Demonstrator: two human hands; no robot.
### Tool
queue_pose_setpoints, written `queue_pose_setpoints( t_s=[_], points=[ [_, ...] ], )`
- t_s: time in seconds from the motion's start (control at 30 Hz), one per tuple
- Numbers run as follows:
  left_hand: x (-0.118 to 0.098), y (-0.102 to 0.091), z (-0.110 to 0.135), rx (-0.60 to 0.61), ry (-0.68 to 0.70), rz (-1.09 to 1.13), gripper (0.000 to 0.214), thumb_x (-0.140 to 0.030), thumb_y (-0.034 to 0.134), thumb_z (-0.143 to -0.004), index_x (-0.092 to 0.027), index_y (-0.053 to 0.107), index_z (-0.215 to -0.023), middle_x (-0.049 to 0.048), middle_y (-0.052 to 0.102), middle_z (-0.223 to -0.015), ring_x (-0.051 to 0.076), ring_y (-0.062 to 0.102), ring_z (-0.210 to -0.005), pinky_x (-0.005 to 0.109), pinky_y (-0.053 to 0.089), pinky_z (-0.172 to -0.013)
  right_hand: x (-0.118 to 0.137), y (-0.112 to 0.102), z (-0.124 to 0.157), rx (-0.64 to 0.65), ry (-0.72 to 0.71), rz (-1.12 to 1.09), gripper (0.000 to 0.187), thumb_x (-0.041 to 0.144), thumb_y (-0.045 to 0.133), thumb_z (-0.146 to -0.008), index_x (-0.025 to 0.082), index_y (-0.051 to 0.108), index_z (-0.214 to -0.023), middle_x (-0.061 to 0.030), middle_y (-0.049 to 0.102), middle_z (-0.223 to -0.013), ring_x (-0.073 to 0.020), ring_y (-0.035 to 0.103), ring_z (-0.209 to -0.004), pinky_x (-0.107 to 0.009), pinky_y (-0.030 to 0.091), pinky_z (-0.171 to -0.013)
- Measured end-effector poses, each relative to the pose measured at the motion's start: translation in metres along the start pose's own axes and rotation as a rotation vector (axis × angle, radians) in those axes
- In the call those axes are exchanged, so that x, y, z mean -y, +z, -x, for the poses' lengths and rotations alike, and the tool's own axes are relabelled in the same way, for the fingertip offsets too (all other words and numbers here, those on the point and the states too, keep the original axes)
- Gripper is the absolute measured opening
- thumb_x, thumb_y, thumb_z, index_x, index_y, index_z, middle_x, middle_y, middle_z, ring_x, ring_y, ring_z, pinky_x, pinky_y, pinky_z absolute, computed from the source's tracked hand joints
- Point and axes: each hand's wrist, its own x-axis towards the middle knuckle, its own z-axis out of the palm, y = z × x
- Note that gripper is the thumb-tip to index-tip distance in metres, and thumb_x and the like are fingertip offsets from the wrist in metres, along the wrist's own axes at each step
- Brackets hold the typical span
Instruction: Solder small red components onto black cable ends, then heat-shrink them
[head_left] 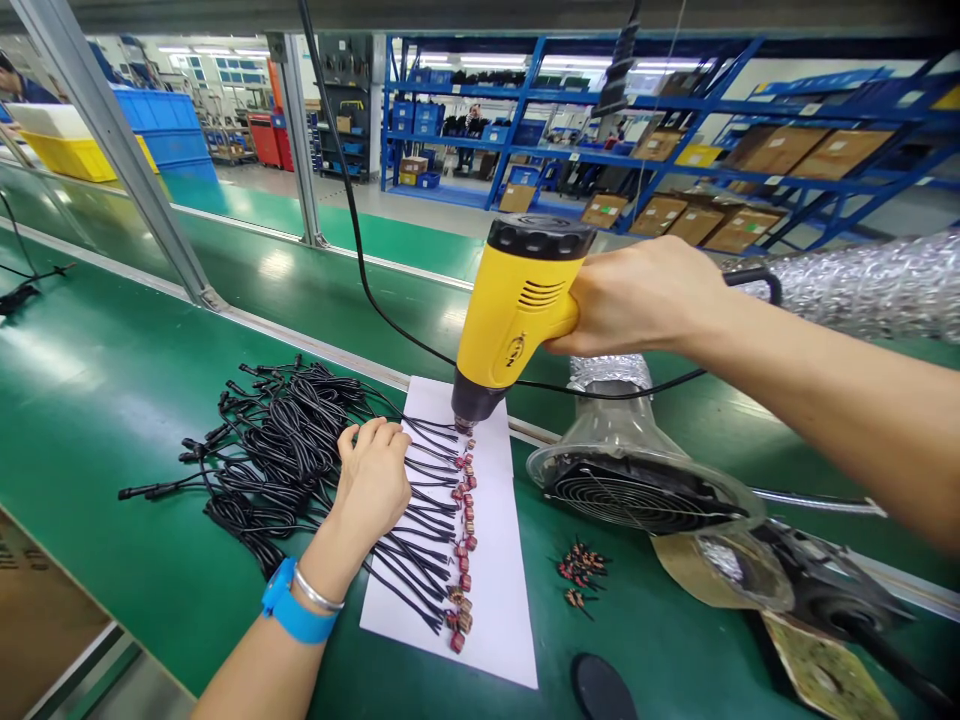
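A yellow heat gun is gripped by its handle in my right hand, nozzle pointing down at the far end of a row of small copper-and-red wound coils. These coils are joined to the ends of black cables and lie on white paper. My left hand is over the cables at the paper's left edge, fingers bent down around some of them; its fingertips are partly hidden. The bundled cables with connectors spread left of that hand.
A fume hood with a fan grille stands right of the paper, joined to a foil duct. Loose coils and a black oval object lie nearer me. A metal post rises at left, and a black cord hangs behind.
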Motion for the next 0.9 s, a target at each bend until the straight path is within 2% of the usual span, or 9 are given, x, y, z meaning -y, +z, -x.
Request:
queue_pose_setpoints(
  t_s=[0.27, 0.57, 0.9],
  points=[
    [-0.0014, -0.0019, -0.0001, 0.017, -0.027, 0.006, 0.036, -0.005, 0.046, -0.080, -0.020, 0.064, -0.108, 0.0073, 0.067, -0.120, 0.028, 0.050, -0.124, 0.051, 0.025, -0.105, 0.0072, -0.0032, 0.0017, 0.057, 0.011, 0.062, 0.058, 0.065, 0.051, -0.069, 0.021, 0.070, -0.101, -0.0091, 0.073, -0.081, -0.0280, 0.066, -0.067, -0.029, 0.026, -0.047],
    [-0.0017, -0.0038, -0.0012, 0.030, -0.023, 0.003, 0.037, -0.004, 0.045, -0.080, -0.021, 0.064, -0.107, 0.0073, 0.067, -0.120, 0.029, 0.050, -0.124, 0.051, 0.026, -0.105, 0.0075, -0.0001, 0.0022, 0.016, 0.007, 0.036, 0.058, 0.066, 0.050, -0.069, 0.025, 0.070, -0.106, -0.0074, 0.074, -0.081, -0.0278, 0.066, -0.067, -0.029, 0.025, -0.047],
    [-0.0027, -0.0054, -0.0016, 0.036, -0.021, 0.006, 0.037, -0.004, 0.045, -0.080, -0.021, 0.064, -0.107, 0.0070, 0.068, -0.120, 0.029, 0.051, -0.124, 0.051, 0.026, -0.105, 0.0019, -0.0061, 0.0039, 0.061, 0.003, 0.063, 0.059, 0.064, 0.053, -0.067, 0.024, 0.069, -0.107, -0.0077, 0.074, -0.083, -0.0278, 0.065, -0.065, -0.029, 0.025, -0.046]
  ],
)
